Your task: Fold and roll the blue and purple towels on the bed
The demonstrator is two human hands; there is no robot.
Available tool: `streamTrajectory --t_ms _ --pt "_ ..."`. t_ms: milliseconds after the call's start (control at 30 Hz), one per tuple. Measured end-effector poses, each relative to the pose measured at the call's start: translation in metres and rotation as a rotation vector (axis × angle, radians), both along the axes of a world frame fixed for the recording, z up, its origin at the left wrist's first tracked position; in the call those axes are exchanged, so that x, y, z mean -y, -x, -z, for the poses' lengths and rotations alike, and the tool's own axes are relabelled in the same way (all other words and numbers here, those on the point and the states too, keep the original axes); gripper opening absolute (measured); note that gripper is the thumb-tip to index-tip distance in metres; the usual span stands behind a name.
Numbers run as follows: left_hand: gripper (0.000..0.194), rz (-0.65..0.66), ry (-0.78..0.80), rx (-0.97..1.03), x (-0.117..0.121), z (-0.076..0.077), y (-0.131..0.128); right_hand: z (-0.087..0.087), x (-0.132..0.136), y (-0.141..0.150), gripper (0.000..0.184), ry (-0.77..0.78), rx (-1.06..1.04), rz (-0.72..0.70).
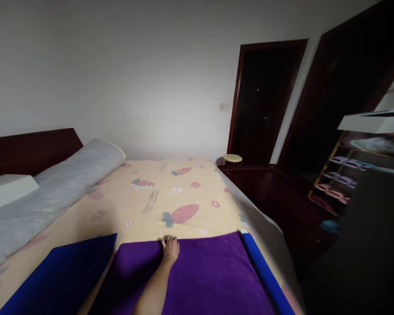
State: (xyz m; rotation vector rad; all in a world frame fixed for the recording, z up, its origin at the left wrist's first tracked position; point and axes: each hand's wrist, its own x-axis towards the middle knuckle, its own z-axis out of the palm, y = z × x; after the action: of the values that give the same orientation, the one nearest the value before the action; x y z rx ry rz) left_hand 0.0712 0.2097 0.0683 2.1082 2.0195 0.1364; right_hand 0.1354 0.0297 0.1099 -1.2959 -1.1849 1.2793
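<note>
A purple cloth [213, 275] lies spread at the front of the bed. My left hand [171, 248] rests palm down on its far edge, with fingers somewhat bent and a little apart. No cloth is visibly bunched in the fingers, though their tips are partly hidden. Left of the purple cloth lies a dark blue cloth [62, 271], one corner pointing away from me. A narrow bright blue strip [265, 271] runs along the purple cloth's right side. My right hand is out of the picture.
The bed sheet [203, 188] is cream with pink radish-like prints. A long grey bolster [75, 175] and a white box [9, 188] lie by the dark headboard [33, 146]. Beyond the bed stands a round stool [233, 158]; a rack [335, 175] of slippers stands right.
</note>
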Motion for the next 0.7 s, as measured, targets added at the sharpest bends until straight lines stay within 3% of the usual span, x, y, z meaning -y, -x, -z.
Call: streamTrajectory --t_ms 200,333,433,500,600,700 --pt "0.038 -0.005 -0.005 0.036 -0.004 -0.014 -0.006 -0.041 -0.095 0.013 0.022 -0.064 0.116 0.053" --pt "0.026 -0.026 -0.023 0.153 0.003 -0.028 -0.009 -0.067 -0.116 0.007 0.019 -0.113 0.189 0.091" --pt "0.016 -0.059 -0.064 0.293 0.001 -0.049 -0.004 -0.078 -0.098 -0.012 0.019 -0.136 0.221 0.133" --pt "0.013 -0.093 -0.112 0.407 -0.005 -0.072 0.008 -0.084 -0.077 -0.032 0.023 -0.145 0.229 0.172" --pt "0.014 -0.155 -0.210 0.622 -0.014 -0.121 0.043 -0.093 -0.037 -0.068 0.029 -0.169 0.222 0.245" --pt "0.029 -0.182 -0.299 0.883 -0.008 -0.183 0.094 -0.110 0.000 -0.104 0.032 -0.219 0.192 0.340"
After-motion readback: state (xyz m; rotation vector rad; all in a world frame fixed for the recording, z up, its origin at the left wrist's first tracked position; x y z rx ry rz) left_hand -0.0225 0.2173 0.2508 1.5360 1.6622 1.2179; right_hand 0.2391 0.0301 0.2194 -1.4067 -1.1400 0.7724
